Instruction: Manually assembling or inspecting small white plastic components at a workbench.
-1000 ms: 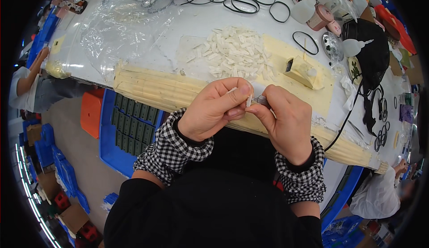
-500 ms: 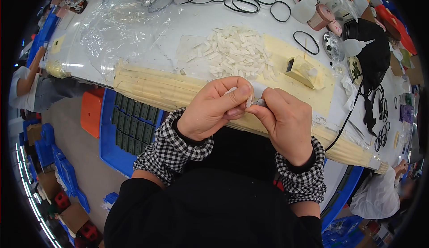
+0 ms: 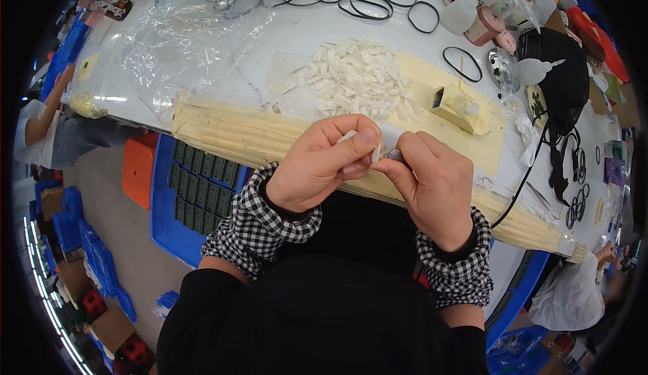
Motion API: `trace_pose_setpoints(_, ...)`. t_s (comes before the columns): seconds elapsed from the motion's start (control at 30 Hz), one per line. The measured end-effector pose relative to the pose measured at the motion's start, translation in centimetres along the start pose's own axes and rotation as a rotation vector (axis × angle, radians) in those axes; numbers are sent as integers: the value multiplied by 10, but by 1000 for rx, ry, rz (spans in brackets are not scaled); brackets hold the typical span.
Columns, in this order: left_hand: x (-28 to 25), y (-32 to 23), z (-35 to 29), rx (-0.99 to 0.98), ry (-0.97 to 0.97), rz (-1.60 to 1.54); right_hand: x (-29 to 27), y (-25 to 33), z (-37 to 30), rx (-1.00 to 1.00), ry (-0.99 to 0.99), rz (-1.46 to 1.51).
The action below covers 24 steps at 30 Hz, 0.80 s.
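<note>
Both of my hands meet over the padded front edge of the table. My left hand (image 3: 324,162) is closed, pinching a small white strip (image 3: 376,153) between thumb and forefinger; another white bit (image 3: 347,136) shows between its fingers. Opposite it, my right hand (image 3: 435,186) is closed with the thumb against a small grey piece (image 3: 393,153), mostly hidden by the fingers, so its kind is unclear. The two hands' fingertips almost touch at the strip. Just beyond them lies a heap of short white strips (image 3: 358,71) on the table.
A yellow-taped block (image 3: 462,108) stands right of the heap. Black rubber loops (image 3: 364,6) and a clear plastic bag (image 3: 182,44) lie farther back. A black cable (image 3: 523,196) hangs at the right. Below the table's left side is a blue crate (image 3: 162,206) of dark green parts.
My hands have barely moved; the right one has shifted very slightly. Both keep the same grip. At the far left, another person's arm has moved a little.
</note>
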<state>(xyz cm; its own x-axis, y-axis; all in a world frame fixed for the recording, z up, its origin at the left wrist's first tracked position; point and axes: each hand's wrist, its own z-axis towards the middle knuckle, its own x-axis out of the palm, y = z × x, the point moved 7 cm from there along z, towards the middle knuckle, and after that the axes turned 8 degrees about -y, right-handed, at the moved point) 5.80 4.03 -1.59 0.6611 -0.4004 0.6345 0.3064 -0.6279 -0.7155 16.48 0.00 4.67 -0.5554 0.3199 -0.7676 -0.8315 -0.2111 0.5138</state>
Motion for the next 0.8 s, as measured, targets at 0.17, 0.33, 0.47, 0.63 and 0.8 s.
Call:
trace_pose_setpoints(0.17, 1, 0, -1, -11, 4, -5, -2, 1, 1, -6, -17, -10)
trace_pose_setpoints(0.33, 1, -2, -2, -6, -31, 8, 0, 1, 0, -12, -1, -14)
trace_pose_setpoints(0.47, 1, -2, -2, -8, -25, 7, -1, 2, 1, -10, -20, -12)
trace_pose_setpoints(0.63, 0, -2, -3, -7, -13, 12, -1, 2, 1, -15, -25, -17)
trace_pose_setpoints(0.8, -1, -2, -4, -7, -20, 25, 1, 2, 1, -17, 10, -12)
